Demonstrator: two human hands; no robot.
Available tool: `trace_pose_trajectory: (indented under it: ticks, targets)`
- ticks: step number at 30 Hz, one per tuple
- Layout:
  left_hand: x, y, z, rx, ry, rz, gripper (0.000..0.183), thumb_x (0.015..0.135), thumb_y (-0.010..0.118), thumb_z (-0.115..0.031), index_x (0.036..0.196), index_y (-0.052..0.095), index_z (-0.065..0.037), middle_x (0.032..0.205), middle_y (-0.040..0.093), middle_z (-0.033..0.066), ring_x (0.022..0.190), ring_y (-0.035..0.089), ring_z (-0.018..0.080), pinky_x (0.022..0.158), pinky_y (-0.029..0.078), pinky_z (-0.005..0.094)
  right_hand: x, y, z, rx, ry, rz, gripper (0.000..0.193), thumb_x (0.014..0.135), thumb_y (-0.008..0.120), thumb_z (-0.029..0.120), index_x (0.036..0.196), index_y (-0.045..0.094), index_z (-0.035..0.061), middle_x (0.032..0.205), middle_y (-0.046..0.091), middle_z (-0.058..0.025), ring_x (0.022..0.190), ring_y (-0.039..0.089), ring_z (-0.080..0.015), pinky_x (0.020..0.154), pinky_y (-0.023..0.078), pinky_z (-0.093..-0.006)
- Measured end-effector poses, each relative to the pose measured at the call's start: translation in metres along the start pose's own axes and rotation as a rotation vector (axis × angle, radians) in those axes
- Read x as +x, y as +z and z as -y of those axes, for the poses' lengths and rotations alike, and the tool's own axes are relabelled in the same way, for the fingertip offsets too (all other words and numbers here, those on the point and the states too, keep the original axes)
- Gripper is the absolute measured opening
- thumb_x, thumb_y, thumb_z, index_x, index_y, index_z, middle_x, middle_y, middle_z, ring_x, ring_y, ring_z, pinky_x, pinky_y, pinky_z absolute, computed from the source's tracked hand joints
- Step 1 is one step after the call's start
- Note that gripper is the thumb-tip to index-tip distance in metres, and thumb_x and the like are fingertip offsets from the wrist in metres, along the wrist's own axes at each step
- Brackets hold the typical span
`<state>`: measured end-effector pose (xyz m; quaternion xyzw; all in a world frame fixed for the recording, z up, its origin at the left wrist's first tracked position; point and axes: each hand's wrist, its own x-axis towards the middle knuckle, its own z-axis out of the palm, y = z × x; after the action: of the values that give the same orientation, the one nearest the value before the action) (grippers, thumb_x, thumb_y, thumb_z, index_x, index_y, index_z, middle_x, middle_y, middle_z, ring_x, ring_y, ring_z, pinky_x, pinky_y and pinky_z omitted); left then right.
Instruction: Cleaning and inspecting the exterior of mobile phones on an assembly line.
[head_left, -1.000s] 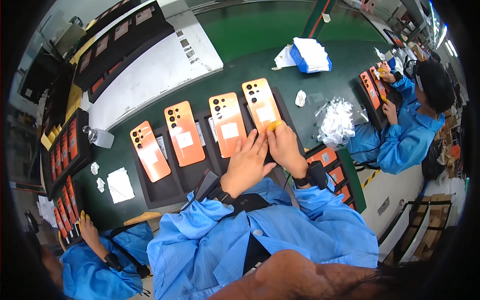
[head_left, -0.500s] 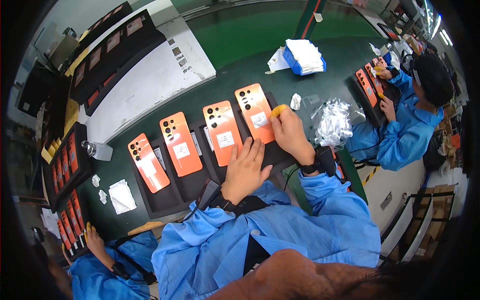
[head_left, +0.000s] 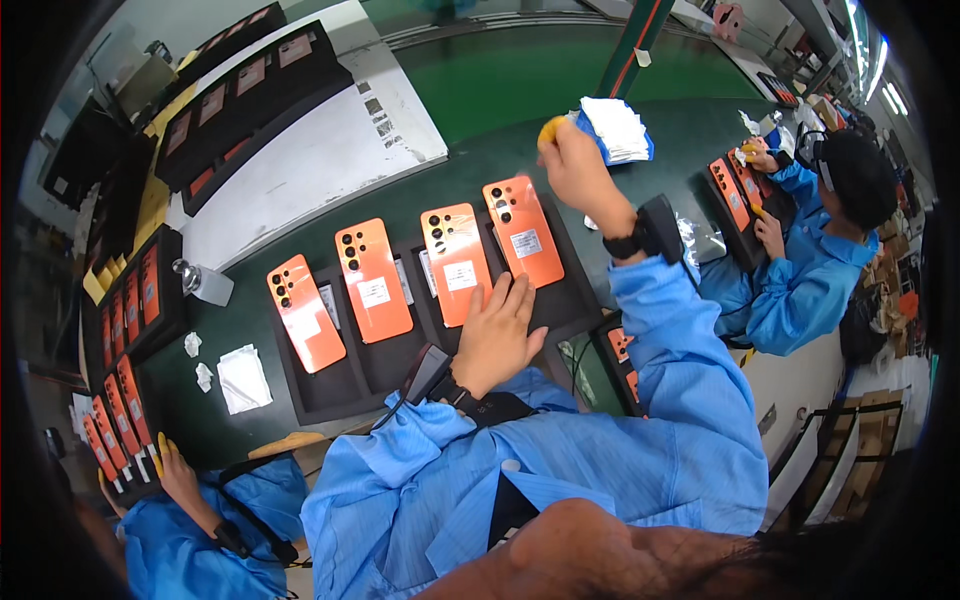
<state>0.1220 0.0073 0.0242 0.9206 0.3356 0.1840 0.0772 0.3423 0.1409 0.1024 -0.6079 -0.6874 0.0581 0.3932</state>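
Note:
Four orange phones lie backs up in a row across a black foam tray, each with a white label. My left hand rests flat with fingers outstretched, its fingertips on the lower ends of the third phone and the rightmost phone. Beyond the rightmost phone, my right hand is raised with curled fingers, and yellow covers sit on its fingertips. Whether anything is pinched there is hidden. To the left are the second phone and the leftmost phone, untouched by either hand.
A blue box of white wipes stands just past my right hand. At left are a clear dispenser bottle, a folded white cloth and crumpled scraps. Co-workers handle phone trays on both sides. Clear plastic wrap lies right.
My right hand has lifted off the rightmost phone and moved away from me, toward the box of wipes. My left hand stays on the phones. The view has shifted slightly.

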Motion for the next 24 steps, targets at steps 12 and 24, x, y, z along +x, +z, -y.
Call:
trace_pose_trajectory:
  ticks: [12,24]
  targets:
    - [-0.007,0.009,0.002,0.001,-0.024,-0.024,0.065,0.091,0.062,-0.044,0.136,0.055,0.002,0.146,0.049,0.0132,0.138,0.040,0.0323,0.111,0.033,0.0566,0.083,-0.035,0.036,-0.196,-0.119,-0.369,0.014,0.090,0.060,0.011,0.098,0.060,-0.0011,0.095,0.065,-0.0236,0.089,0.064,-0.0448,0.077,0.051,-0.0507]
    - [-0.034,-0.053,0.056,-1.896,-0.509,-0.435,0.059,0.106,0.048,-0.023,0.154,0.026,0.001,0.141,0.054,0.0229,0.126,0.057,0.0260,0.102,0.049,0.0381,-0.130,0.035,0.142,0.101,-0.600,0.406,0.029,0.083,0.067,0.003,0.110,0.057,0.0014,0.107,0.059,-0.0209,0.097,0.056,-0.0408,0.083,0.049,-0.0482]
